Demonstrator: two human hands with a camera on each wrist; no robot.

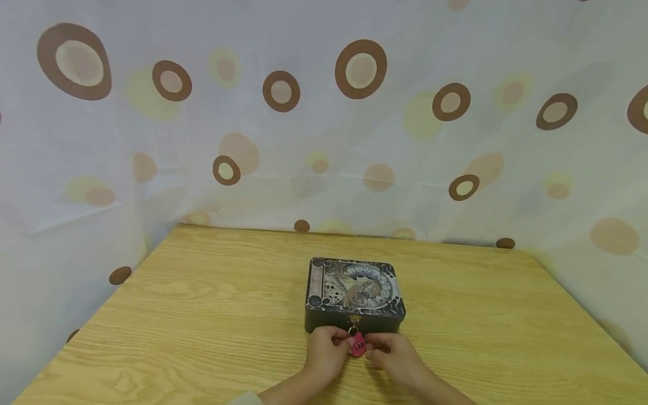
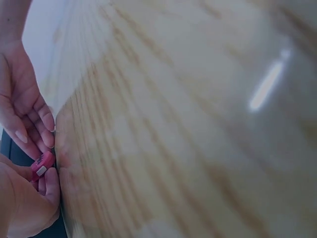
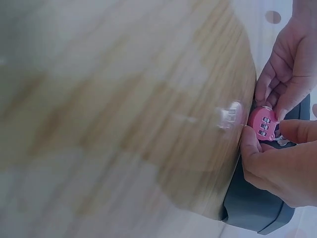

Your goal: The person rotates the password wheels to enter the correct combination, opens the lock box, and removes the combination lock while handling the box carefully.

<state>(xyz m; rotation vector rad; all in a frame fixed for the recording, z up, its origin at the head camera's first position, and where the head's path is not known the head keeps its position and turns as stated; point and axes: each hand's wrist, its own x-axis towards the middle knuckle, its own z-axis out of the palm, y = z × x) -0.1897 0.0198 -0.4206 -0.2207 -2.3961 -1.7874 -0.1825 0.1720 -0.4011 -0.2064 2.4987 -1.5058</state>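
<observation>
A pink combination padlock (image 1: 358, 346) hangs by its shackle from the gold-coloured clasp (image 1: 355, 319) on the front of a dark tin box (image 1: 354, 287). The box has an ornate printed lid. My left hand (image 1: 326, 351) pinches the padlock from its left side, thumb at the body's edge. From the right, my right hand (image 1: 397, 357) holds the opposite edge between thumb and forefinger. Three number dials face outward on the padlock (image 3: 265, 126) in the right wrist view. In the left wrist view both hands meet around the padlock (image 2: 43, 165).
The box stands on a light wood-grain table (image 1: 212, 304), near the hands' side. Behind and beside the table hangs a pale curtain (image 1: 314, 129) with brown and yellow circles. A glossy reflection of a light (image 2: 267, 87) shows on the tabletop.
</observation>
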